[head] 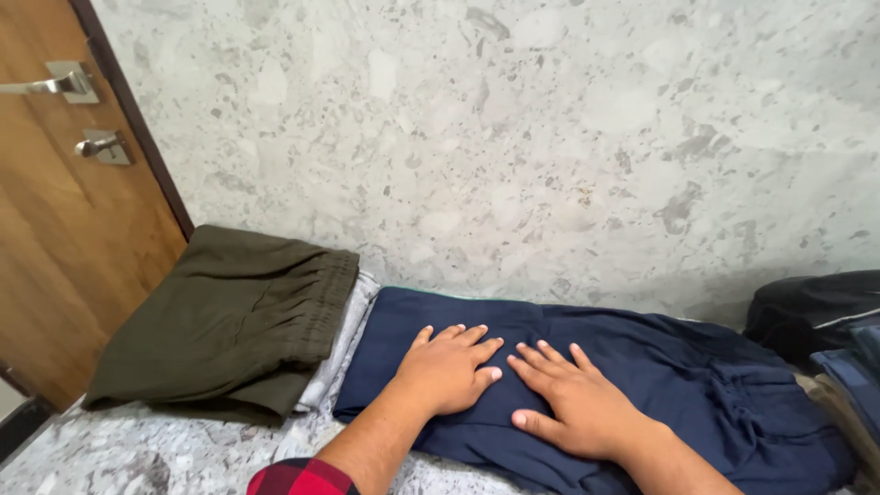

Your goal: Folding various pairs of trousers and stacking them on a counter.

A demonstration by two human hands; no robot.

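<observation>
Now both hands, left (446, 368) and right (576, 403), lie flat, fingers spread, on navy trousers (669, 367) beside an olive stack (229, 321). Soft and light, probably best lifted by the edges.

Beneath both flat palms, part of the navy garment (642, 367) is covered; its lower right end runs past the bottom edge. Right of the right hand (577, 408), a dark pile of clothes (825, 321) is cut by the frame's side. Left of the left hand (449, 367), the olive garment (229, 321) hides most of a grey cloth (344, 344).
</observation>
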